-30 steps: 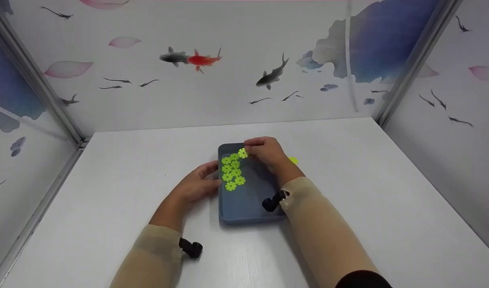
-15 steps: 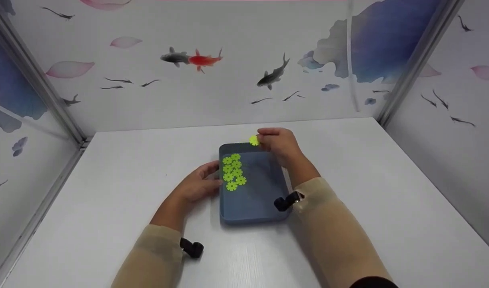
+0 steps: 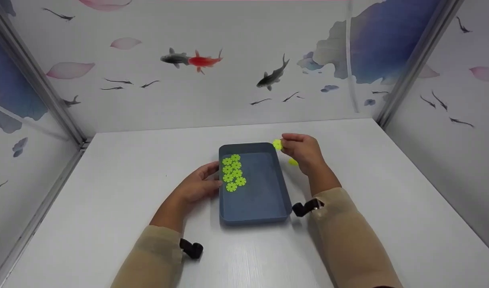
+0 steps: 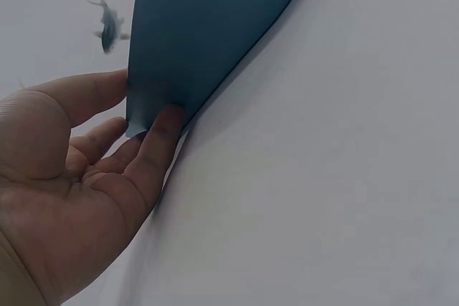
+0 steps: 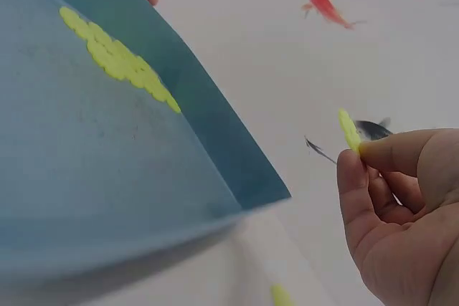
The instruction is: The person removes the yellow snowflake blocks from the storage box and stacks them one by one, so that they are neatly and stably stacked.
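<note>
My right hand pinches a flat yellow-green, flower-shaped disc between thumb and fingertip, beyond the far right corner of the grey-blue tray. The right wrist view shows this disc edge-on above the fingertips. Several matching discs lie flat in a cluster along the tray's left inner side. With fingers spread, my left hand touches the tray's left outer wall. In the left wrist view its fingertips rest against that wall.
Another yellow disc lies on the white table right of the tray, partly behind the right hand. Printed panels with fish and petals enclose the table at the back and sides.
My right hand has moved right with its disc, from over the tray's far end to outside its far right corner. The left hand and the tray have stayed put.
</note>
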Demonstrator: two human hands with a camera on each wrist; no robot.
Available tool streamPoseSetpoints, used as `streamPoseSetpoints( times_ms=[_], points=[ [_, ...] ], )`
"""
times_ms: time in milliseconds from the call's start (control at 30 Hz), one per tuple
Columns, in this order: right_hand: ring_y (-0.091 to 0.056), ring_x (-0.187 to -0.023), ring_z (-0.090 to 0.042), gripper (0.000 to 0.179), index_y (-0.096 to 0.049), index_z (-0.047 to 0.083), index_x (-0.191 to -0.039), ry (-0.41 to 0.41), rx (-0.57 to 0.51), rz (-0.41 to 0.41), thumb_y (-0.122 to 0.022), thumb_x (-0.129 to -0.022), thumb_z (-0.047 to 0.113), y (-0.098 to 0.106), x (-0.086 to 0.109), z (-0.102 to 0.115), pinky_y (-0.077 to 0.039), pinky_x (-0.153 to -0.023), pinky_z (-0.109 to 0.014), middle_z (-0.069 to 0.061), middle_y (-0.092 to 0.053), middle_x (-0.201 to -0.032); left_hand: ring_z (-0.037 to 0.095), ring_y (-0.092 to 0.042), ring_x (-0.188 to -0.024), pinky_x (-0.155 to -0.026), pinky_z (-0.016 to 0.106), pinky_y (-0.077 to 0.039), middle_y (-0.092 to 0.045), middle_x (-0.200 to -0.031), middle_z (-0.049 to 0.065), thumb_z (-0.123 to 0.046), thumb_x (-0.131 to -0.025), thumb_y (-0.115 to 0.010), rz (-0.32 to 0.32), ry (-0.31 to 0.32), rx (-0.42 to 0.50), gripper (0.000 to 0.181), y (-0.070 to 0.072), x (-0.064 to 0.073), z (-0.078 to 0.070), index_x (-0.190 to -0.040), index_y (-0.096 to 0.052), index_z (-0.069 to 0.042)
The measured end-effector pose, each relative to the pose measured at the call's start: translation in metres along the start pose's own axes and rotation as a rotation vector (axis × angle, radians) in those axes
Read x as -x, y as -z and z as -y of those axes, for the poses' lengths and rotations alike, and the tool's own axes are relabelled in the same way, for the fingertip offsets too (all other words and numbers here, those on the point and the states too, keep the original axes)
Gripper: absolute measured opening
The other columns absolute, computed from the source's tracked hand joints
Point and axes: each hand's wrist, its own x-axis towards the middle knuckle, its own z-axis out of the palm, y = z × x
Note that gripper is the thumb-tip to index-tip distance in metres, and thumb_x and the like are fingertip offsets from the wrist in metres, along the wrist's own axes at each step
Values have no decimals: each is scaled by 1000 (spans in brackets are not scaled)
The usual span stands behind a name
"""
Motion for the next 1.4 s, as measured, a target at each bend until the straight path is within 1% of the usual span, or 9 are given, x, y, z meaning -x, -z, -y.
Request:
streamPoseSetpoints(
  times_ms=[200,367,633,767,933,1033,1167,1233,1400],
  points=[
    [-73,-107,-13,36,-69,1,-136,-19,-1,-57,-73,-100,7,25,-5,-12,-63,-93,-22,-10,-70,-128,27,-40,-160,-122,46,-47,-36,-175,3,-7,-98,-73,-5,8,-25,75,-1,-2,0,-165,-41,-21],
    [-71,-111,-14,44,-64,0,-144,-71,38,-82,-72,-102,8,38,-10,-22,-62,-93,-21,-11,-67,-135,27,-40,-160,-122,46,-47,-35,-175,2,-9,-99,-73,-4,6,-39,75,0,-1,-1,-165,-41,-21],
    [-65,-123,-19,42,-65,7,-146,-120,94,-113,-69,-105,14,49,-14,-33,-58,-105,-24,-12,-62,-149,27,-37,-162,-125,48,-44,-36,-175,3,-8,-98,-73,-4,-3,-24,74,2,2,0,-165,-42,-20],
    [-63,-124,-21,41,-66,7,-144,-137,58,-126,-70,-103,12,49,-14,-39,-57,-107,-26,-11,-60,-148,28,-36,-163,-125,48,-44,-35,-175,3,-9,-99,-73,1,3,-12,75,2,2,0,-165,-41,-20],
    [-64,-121,-20,43,-66,1,-141,-107,22,-139,-74,-99,7,50,-13,-45,-60,-100,-24,-13,-62,-138,28,-35,-163,-126,47,-44,-35,-176,4,-8,-99,-72,7,-2,-16,74,0,0,0,-165,-40,-20],
    [-67,-114,-18,41,-68,-1,-137,-76,70,-155,-76,-98,6,51,-13,-46,-62,-92,-21,-15,-66,-134,28,-36,-163,-126,47,-44,-34,-176,6,-7,-99,-71,15,-7,-26,74,1,-2,0,-166,-39,-19],
    [-69,-107,-16,35,-73,1,-130,-63,209,-177,-77,-97,9,53,-15,-45,-62,-85,-18,-15,-70,-131,29,-34,-163,-126,48,-43,-33,-176,6,-9,-99,-71,16,-14,-57,75,1,-2,0,-166,-38,-18],
    [-70,-108,-16,33,-74,3,-129,-70,253,-175,-78,-97,11,54,-15,-44,-62,-86,-19,-16,-70,-132,30,-34,-164,-126,49,-43,-33,-176,7,-9,-99,-71,14,-15,-56,75,1,-2,1,-166,-38,-18],
    [-70,-112,-19,32,-74,3,-129,-100,278,-165,-76,-98,10,52,-15,-44,-63,-88,-21,-16,-69,-133,28,-36,-163,-127,47,-42,-34,-176,5,-6,-98,-73,-5,-1,-12,76,0,-1,0,-165,-40,-19]
  ],
)
